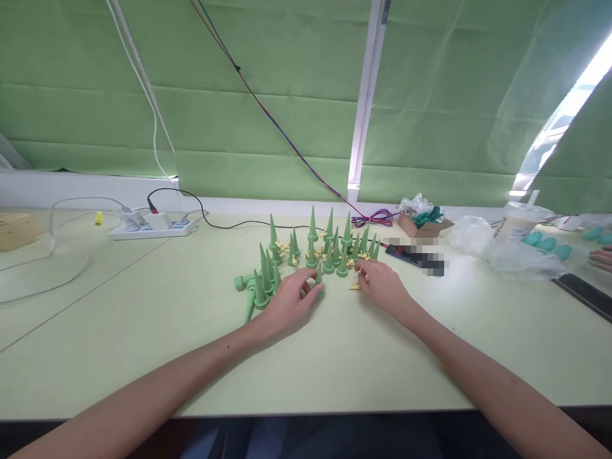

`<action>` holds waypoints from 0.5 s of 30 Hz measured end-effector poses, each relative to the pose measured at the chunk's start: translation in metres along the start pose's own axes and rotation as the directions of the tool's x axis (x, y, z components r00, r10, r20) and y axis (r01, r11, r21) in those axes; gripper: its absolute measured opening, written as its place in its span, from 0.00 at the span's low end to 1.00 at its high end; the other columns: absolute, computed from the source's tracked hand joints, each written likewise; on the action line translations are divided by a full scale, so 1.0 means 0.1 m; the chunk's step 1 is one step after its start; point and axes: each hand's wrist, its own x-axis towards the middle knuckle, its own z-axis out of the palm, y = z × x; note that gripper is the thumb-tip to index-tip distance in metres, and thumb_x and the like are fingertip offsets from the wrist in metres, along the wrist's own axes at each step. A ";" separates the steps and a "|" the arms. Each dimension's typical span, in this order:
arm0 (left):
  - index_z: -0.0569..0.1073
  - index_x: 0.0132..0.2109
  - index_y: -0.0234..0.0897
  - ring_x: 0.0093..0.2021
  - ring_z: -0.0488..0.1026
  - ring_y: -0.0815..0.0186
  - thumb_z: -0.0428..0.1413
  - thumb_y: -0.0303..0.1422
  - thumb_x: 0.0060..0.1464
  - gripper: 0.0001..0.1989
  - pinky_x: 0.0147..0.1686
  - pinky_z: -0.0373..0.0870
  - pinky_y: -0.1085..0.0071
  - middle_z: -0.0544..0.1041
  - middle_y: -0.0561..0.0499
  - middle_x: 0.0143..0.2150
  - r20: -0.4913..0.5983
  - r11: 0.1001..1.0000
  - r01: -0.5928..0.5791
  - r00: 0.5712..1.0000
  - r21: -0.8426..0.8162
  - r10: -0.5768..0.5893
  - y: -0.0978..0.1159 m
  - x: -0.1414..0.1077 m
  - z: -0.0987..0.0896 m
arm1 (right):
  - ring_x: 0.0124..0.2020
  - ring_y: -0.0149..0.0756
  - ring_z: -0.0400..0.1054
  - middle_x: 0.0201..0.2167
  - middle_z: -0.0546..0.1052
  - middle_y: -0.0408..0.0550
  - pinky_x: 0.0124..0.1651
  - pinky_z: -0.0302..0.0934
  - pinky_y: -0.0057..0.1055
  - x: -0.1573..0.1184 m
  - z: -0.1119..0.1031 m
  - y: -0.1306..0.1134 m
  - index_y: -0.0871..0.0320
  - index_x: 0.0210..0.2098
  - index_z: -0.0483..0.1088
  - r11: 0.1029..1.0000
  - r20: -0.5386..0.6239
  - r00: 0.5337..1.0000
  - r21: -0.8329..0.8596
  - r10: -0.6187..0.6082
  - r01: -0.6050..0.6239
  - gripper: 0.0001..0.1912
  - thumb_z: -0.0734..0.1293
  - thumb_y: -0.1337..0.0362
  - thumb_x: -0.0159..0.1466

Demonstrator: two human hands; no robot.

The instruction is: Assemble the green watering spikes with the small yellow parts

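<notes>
Many green cone-shaped pieces [342, 262] stand upright in a cluster on the pale table [296, 370], with small yellow parts among them. My left hand [295, 294] is closed round a green cone [319, 275] at the near edge of the cluster. To the right, my right hand [380, 284] has its fingers bent down at the table, over small yellow parts [354, 287]; whether it pinches one is hidden. Left of my left hand, one green piece [250, 303] lies on its side beside several upright cones.
A white power strip [153, 228] with plugs and cables lies at the back left. Right of the cones are a phone [406, 255], a cardboard box [423, 227], a plastic cup [519, 224] and clear bags. Another person's hand [601, 257] shows at the right edge.
</notes>
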 end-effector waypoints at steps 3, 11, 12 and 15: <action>0.68 0.52 0.38 0.33 0.74 0.65 0.49 0.42 0.63 0.16 0.31 0.72 0.69 0.75 0.47 0.41 -0.006 0.999 0.031 0.999 -0.010 -0.032 0.02 -0.01 0.00 | 0.38 0.39 0.69 0.38 0.75 0.50 0.30 0.48 0.29 -0.04 0.00 -0.05 0.57 0.42 0.70 1.000 0.025 1.000 -0.025 -0.012 0.013 0.12 0.57 0.72 0.64; 0.67 0.54 0.38 0.31 0.73 0.65 0.50 0.42 0.62 0.18 0.29 0.70 0.70 0.75 0.48 0.36 0.002 0.999 0.046 0.999 -0.007 -0.046 -0.02 -0.01 0.00 | 0.35 0.39 0.69 0.39 0.71 0.52 0.30 0.47 0.30 -0.11 0.04 -0.15 0.58 0.43 0.68 0.993 0.124 0.992 -0.115 -0.020 0.034 0.13 0.57 0.74 0.63; 0.67 0.54 0.38 0.30 0.73 0.65 0.50 0.42 0.62 0.17 0.29 0.70 0.70 0.75 0.49 0.36 0.005 0.999 0.042 0.999 -0.006 -0.042 -0.02 -0.01 0.00 | 0.35 0.39 0.69 0.40 0.71 0.52 0.30 0.47 0.30 -0.11 0.04 -0.16 0.58 0.43 0.67 0.993 0.129 0.991 -0.117 -0.019 0.034 0.13 0.56 0.75 0.64; 0.68 0.51 0.39 0.31 0.73 0.64 0.49 0.41 0.62 0.15 0.29 0.70 0.70 0.75 0.49 0.35 0.013 0.999 0.036 0.999 -0.007 -0.035 -0.02 0.00 0.01 | 0.36 0.39 0.69 0.41 0.70 0.53 0.30 0.48 0.30 -0.12 0.04 -0.17 0.58 0.44 0.67 0.992 0.147 0.989 -0.120 -0.018 0.036 0.13 0.57 0.75 0.64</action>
